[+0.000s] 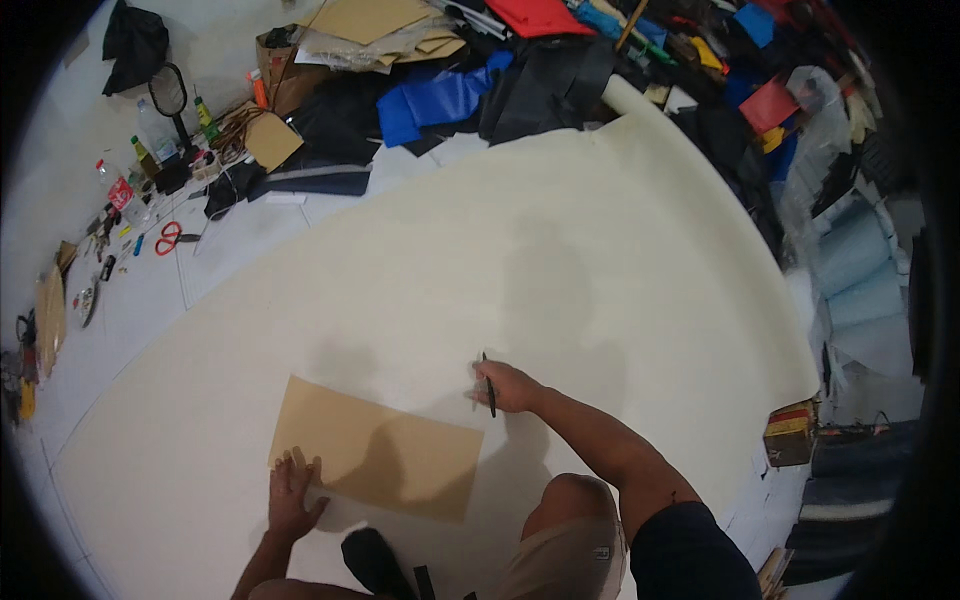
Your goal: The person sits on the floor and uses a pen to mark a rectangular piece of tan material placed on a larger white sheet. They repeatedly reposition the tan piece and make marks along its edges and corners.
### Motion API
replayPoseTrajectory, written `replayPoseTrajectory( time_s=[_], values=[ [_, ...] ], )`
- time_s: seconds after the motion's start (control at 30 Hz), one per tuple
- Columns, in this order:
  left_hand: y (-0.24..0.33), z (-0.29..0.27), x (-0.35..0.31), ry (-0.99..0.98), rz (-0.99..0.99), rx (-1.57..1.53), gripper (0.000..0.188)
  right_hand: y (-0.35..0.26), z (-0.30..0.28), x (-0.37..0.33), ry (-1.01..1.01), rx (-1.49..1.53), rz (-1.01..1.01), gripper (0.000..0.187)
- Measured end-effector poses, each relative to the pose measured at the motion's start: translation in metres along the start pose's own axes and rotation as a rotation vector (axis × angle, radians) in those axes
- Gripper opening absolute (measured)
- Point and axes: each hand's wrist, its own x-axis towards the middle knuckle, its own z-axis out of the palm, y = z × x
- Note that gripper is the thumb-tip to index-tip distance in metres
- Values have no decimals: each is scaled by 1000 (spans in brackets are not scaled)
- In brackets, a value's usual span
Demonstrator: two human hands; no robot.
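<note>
A tan rectangular piece of cardboard [350, 425] lies flat on a large cream sheet [400, 270] spread over the floor. On the cardboard's left end rests my left hand [292, 492], fingers stretched out over its edge. My right hand [507, 387] is closed around a dark pen [490, 385], just beyond the cardboard's upper right corner. The pen stands roughly upright in the picture, above or on the cream sheet; whether its tip touches, I cannot tell.
The sheet's far right side curls into a roll [715, 170]. Beyond it are heaped coloured materials, with a blue piece [440, 98] among them. Red-handled scissors [170, 238] and a plastic bottle [118, 190] are at the left. A small box [790, 433] sits by the right edge.
</note>
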Motion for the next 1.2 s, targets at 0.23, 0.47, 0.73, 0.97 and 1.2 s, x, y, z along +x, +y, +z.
replayPoseTrajectory(
  time_s=[0.23,0.47,0.73,0.97,1.2],
  values=[
    [-29,44,68,182,-36,9,85,-64,-43,36,-364,-439,130,49],
    [-18,30,72,145,-54,-111,79,-128,-88,71,-402,-506,192,41],
    [-22,19,72,134,-133,58,78,-131,-99,37,-199,-382,22,32],
    [-44,-17,81,-24,-112,-1,68,-61,17,45,135,-105,-250,39],
    [-66,-15,50,196,-198,-74,65,-33,51,78,235,-502,-314,38]
  ],
)
